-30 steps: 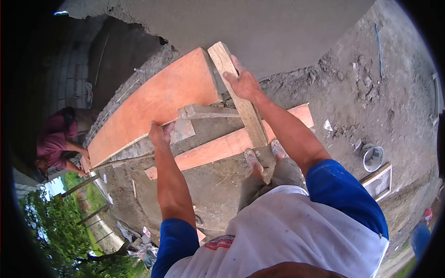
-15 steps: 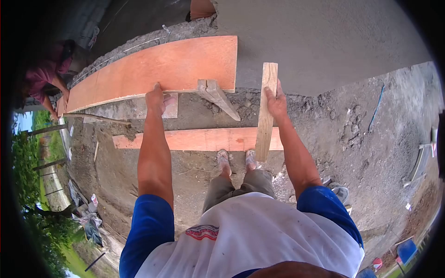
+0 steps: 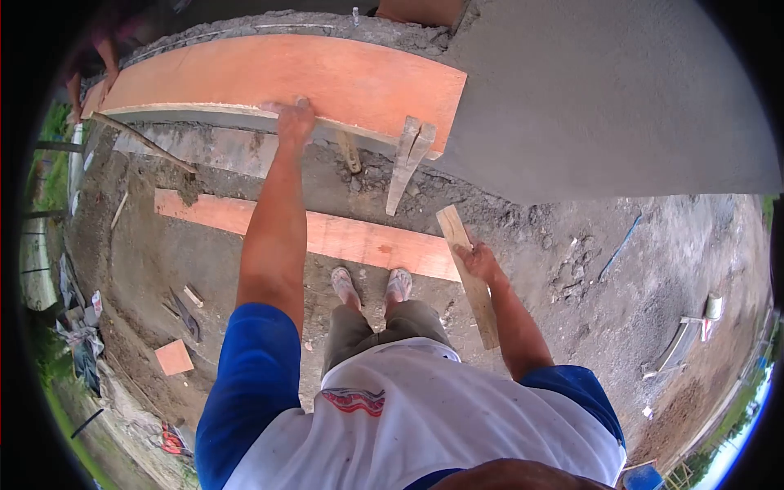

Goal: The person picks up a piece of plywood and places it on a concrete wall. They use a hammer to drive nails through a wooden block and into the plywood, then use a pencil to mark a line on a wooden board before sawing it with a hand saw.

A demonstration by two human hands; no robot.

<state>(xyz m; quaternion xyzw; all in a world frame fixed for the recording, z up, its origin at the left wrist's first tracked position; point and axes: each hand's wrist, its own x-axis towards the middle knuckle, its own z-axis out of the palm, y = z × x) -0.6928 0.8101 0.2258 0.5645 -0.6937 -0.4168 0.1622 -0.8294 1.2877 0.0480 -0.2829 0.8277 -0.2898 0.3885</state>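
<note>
Co-worker's hands (image 3: pixel 104 86): at the left end of the large board, touching it; finger detail is too dim to tell.
Thin stick (image 3: pixel 147 145): slanting down to the right from beside that end.
Square offcut (image 3: pixel 174 358): flat on the dirt, orange like the boards.
Large board (image 3: pixel 269 73): orange, broad, spanning from the co-worker to the grey concrete surface, its pale lower edge facing the wearer.
Left hand (image 3: pixel 296 122): closed on the large board's lower edge, around the middle of its length, arm stretched out.
Long plank (image 3: pixel 327 233): orange, narrower, lying on the ground just ahead of the feet (image 3: pixel 345 286), which are in sandals.
Short stake (image 3: pixel 349 153): below the large board's lower edge, right of the left hand.
Split stake (image 3: pixel 408 163): near the large board's right end, cracked at its top and overlapping the board in view.
Right hand (image 3: pixel 480 263): gripping the loose timber near its upper part.
Loose timber (image 3: pixel 475 290): pale, tilted, its upper part by the long plank's right end.
Concrete surface (image 3: pixel 621 98): smooth, grey, upper right.
Blue strip (image 3: pixel 621 247): on the dirt below the concrete surface.
</note>
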